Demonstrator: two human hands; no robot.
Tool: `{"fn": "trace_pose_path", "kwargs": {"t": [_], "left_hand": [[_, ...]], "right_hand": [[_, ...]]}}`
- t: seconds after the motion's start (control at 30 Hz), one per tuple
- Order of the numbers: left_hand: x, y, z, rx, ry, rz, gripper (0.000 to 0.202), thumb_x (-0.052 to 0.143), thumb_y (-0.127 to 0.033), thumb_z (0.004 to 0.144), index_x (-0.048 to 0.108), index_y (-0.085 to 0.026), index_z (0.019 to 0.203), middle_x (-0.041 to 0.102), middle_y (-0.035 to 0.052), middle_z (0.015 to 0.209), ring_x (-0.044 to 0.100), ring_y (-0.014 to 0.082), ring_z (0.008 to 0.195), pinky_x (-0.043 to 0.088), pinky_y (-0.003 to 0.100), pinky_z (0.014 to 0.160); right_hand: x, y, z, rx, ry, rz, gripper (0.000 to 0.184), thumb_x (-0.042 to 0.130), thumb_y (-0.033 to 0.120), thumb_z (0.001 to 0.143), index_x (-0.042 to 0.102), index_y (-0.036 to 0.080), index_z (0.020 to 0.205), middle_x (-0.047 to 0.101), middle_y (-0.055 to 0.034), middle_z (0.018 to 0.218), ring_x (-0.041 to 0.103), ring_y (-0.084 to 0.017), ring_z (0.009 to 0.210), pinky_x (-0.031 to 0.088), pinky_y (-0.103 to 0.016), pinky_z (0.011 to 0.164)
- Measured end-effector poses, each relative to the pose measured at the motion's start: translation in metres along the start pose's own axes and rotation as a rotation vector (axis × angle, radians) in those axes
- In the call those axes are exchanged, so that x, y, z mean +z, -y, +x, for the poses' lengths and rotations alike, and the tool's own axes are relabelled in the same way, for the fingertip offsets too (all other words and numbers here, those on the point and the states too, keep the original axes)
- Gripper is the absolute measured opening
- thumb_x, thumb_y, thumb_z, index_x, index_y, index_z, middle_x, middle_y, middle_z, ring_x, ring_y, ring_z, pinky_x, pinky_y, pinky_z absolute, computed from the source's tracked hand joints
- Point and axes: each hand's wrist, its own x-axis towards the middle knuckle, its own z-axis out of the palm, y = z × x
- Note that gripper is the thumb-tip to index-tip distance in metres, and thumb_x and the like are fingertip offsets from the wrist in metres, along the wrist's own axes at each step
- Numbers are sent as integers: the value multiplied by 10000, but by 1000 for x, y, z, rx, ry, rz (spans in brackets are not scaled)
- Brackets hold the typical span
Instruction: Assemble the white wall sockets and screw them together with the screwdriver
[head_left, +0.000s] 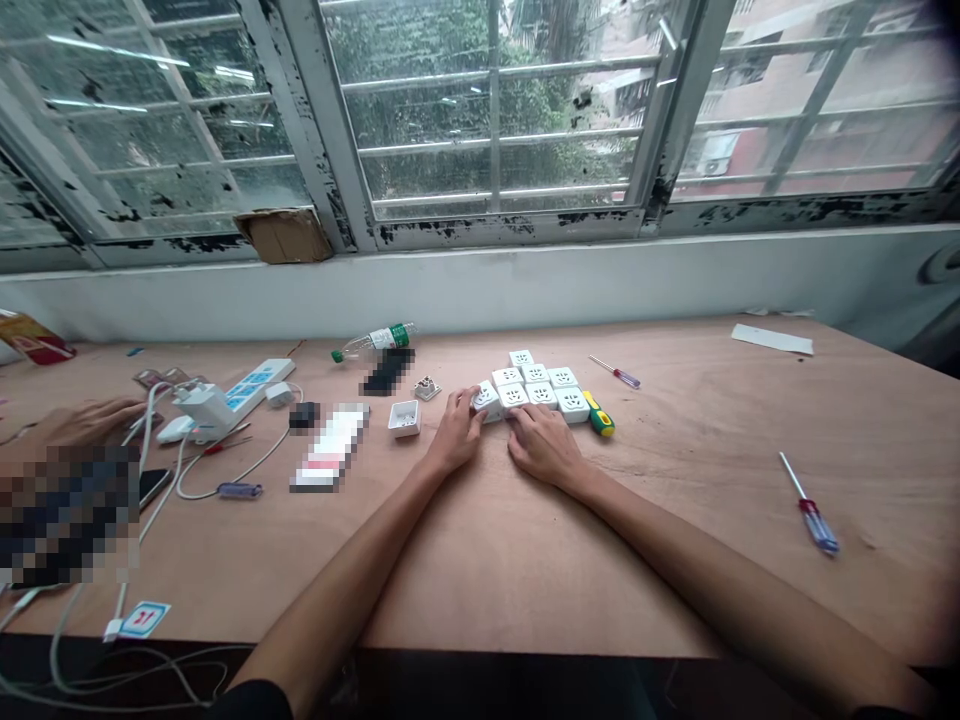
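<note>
**White socket modules (534,392) — on a tan plywood counter (480,560)**
Screwdriver handle (599,416) — yellow and green; window frame (304,120) — white, blotched black.

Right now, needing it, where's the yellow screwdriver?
In the head view, the screwdriver sits on the table, right of the white sockets, just beyond the right hand.

light: soft daylight from window (491,110) | shadows: faint | edges: bowed, dark corners

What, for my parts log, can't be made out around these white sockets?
Head view only:
- White socket modules: front ones partly hidden by the left hand and right hand.
- Black item and white item: pixelated, unreadable.
- Another hand: its arm hidden by a pixelated block.
- Red packet: cut off by left edge.
- Small square part: too small to identify.
</note>
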Motion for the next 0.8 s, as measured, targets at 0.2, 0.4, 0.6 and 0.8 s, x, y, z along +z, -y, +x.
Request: {"fn": "trace_pose_path", "kwargs": {"t": [0.2, 0.4, 0.6, 0.8], "left_hand": [[1, 6, 10, -134, 26, -123, 362, 529, -259, 912, 497, -188, 1265, 542, 118, 1204, 557, 236, 1094, 449, 435, 1022], [-8, -6, 5, -135, 59, -125, 331, 540, -258, 868, 507, -204, 1193, 524, 86, 1135, 575, 219, 1003, 494, 403, 915], [-13, -21, -9, 24, 77, -44, 351, 560, -215, 833, 482, -226, 1175, 502, 66, 1090, 570, 201, 930, 512, 388, 873], [-11, -24, -11, 98, 82, -17, 393, 569, -184, 828, 480, -226, 1208, 460, 82, 1159, 576, 205, 973, 525, 388, 895]], "right_hand": [[0, -1, 0, -7, -1, 4, 373, 496, 258, 883, 588, 145, 1226, 636, -148, 1189, 536, -277, 1089, 391, -397, 886], [2, -2, 0, -26, -23, 10, 333, 493, 250, 894, 602, 154, 1194, 639, -144, 1168, 547, -271, 1082, 404, -393, 872], [2, -2, -1, -20, -34, 18, 316, 471, 250, 904, 615, 134, 1159, 641, -147, 1167, 562, -274, 1070, 418, -394, 863], [2, -3, -1, -24, -29, 35, 311, 484, 241, 890, 615, 132, 1150, 647, -144, 1144, 565, -272, 1079, 425, -393, 875]]}}
